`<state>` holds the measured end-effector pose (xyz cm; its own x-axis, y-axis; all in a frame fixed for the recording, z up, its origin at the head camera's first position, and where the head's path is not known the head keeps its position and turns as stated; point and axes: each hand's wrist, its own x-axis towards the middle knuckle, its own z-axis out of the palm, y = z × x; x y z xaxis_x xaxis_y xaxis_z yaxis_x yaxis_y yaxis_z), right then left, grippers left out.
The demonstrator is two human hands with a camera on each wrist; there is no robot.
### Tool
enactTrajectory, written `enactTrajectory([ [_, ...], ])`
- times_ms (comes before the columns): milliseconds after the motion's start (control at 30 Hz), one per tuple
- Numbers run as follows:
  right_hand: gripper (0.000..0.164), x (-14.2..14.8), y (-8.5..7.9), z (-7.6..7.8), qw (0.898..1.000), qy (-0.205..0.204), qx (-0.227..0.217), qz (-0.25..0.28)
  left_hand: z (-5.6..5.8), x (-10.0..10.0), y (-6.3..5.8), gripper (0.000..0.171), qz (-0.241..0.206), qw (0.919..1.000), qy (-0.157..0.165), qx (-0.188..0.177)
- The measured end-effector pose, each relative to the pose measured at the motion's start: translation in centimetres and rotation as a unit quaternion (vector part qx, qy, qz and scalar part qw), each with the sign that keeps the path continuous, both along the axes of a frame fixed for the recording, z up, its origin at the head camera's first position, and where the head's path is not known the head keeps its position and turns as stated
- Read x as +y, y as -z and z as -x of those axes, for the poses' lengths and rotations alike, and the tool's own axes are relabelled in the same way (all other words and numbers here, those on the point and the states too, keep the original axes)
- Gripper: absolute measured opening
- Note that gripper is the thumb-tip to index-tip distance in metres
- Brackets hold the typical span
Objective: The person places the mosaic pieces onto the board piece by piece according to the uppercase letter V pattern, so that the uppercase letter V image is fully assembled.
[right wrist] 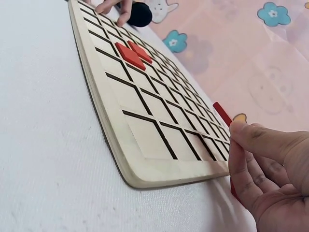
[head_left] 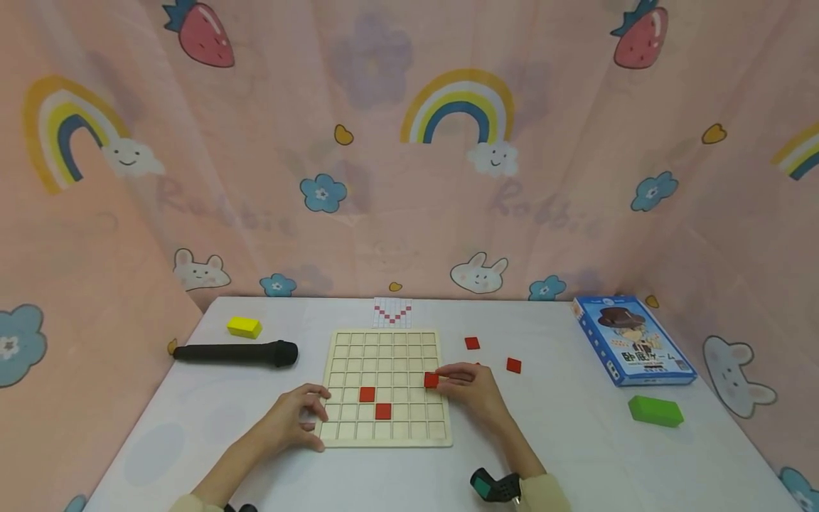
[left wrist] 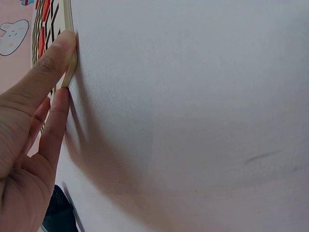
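Note:
My left hand (head_left: 284, 421) holds the left edge of a pale wooden grid board (head_left: 446, 430), its thumb near the front corner and its fingertips farther up the side. Between the thumb and fingers of my right hand (head_left: 478, 392) is a red square tile (head_left: 431, 380), pinched over the right side of the board. The right wrist view shows this tile (right wrist: 222, 114) tilted, above the board's surface. Two red tiles, one here (head_left: 367, 395) and one diagonally nearer (head_left: 383, 411), lie in cells left of the middle.
Loose red tiles lie right of the board, one farther back (head_left: 472, 343) and one farther right (head_left: 514, 365). Behind it is a pattern card (head_left: 393, 313). A black microphone (head_left: 233, 354) and yellow block (head_left: 244, 327) are left; a blue game box (head_left: 633, 341) and green block (head_left: 655, 411) right.

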<state>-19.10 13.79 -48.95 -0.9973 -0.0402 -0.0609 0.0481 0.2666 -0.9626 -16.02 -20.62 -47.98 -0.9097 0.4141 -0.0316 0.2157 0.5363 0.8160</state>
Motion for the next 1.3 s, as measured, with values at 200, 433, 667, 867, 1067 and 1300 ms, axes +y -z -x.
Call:
enactTrajectory([
  [200,0.025,-1.3,-0.1,0.3,1.0,-0.007,0.004,-0.002,0.1,0.0,0.1,0.039,-0.001,1.0,-0.001,-0.004],
  [433,0.023,-2.3,0.0,0.7,1.0,-0.014,0.012,-0.004,0.2,0.0,0.1,0.039,0.002,0.9999,-0.007,-0.008],
  [667,0.023,-3.3,0.1,1.1,0.999,-0.039,0.028,0.003,0.2,0.0,0.1,0.038,0.011,0.9999,-0.003,-0.008],
  [867,0.023,-4.9,0.1,1.5,0.996,-0.069,0.056,0.015,0.2,0.1,0.0,0.037,0.016,0.9998,-0.008,-0.013],
  [1067,0.02,-7.0,0.3,2.2,0.99,-0.104,0.091,-0.015,0.5,0.1,0.1,0.037,0.015,0.9998,-0.008,-0.012],
  [1300,0.02,-9.6,0.6,2.5,0.987,-0.115,0.107,-0.025,0.2,0.0,0.1,0.036,0.02,0.9995,-0.012,-0.023],
])
